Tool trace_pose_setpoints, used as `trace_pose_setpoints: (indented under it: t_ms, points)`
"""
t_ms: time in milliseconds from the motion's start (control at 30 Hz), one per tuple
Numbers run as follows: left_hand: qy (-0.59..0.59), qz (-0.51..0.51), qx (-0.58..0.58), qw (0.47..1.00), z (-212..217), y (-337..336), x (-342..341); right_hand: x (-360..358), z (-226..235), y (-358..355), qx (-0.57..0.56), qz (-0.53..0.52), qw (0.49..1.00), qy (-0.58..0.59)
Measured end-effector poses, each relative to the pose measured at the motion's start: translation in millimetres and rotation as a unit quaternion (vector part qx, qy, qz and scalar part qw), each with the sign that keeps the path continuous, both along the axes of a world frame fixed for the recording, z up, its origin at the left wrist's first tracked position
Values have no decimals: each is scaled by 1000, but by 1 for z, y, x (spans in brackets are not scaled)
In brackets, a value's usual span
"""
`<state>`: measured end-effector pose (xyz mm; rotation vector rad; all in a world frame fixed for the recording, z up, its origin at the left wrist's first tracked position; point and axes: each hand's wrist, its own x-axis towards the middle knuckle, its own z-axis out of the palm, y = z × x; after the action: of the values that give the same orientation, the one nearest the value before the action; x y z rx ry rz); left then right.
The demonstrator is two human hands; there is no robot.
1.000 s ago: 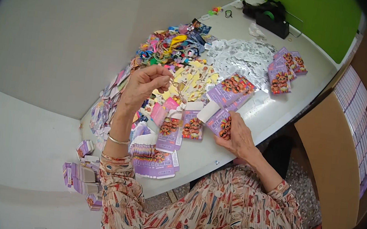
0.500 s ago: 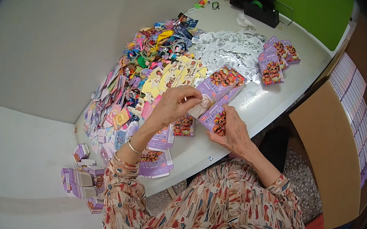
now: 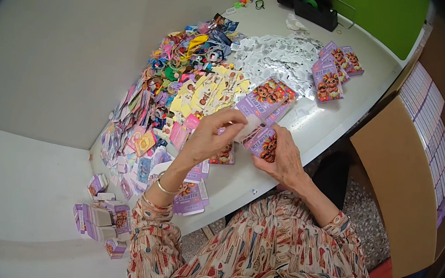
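Observation:
My right hand (image 3: 285,160) is wrapped round a small purple box (image 3: 267,148) with colourful cartoon figures on it, held tilted above the table. My left hand (image 3: 209,136) is at the box's far-left end, thumb and forefinger pinched at a white, paper-like piece (image 3: 250,127). How far that piece sits inside the box cannot be made out. Just beyond the hands lie more purple boxes (image 3: 265,95), overlapping. Beneath and beside my left wrist are further purple boxes (image 3: 191,197), partly hidden by the arm.
Heaps cover the table: silvery-white packets (image 3: 274,56), yellow cards (image 3: 209,94) and mixed colourful trinkets (image 3: 179,61). Purple boxes (image 3: 328,84) stand at the far right. A black tape dispenser (image 3: 316,16) sits behind. An open carton (image 3: 393,199) of boxes is at right; loose boxes (image 3: 101,221) lie left.
My left hand has shifted slightly, and more of the white piece shows at its fingertips. My right hand keeps hold of the box, barely moved.

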<state>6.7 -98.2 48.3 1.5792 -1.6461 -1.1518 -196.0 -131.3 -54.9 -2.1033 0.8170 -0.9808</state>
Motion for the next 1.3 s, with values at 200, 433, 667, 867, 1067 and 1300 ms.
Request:
trace_pose_setpoints:
  t_ms: [200, 433, 667, 867, 1067, 1300]
  points:
    - [-253, 2, -265, 930, -1, 24, -28, -2, 4, 2, 67, -4, 997, -38]
    - [-72, 53, -66, 994, -29, 11, -17, 0, -1, 9, 44, -6, 999, -10]
    - [-96, 12, -161, 982, -24, 20, -29, -6, 1, 4, -36, -29, 999, 25]
    - [38, 166, -140, 975, -47, 54, -43, -11, 13, -1, 61, -16, 998, -31]
    - [216, 240, -171, 931, -62, 45, -77, -12, 6, 1, 71, -14, 995, -65]
    - [153, 259, -202, 932, -78, 40, -80, -18, 1, -1, -20, -18, 1000, -1]
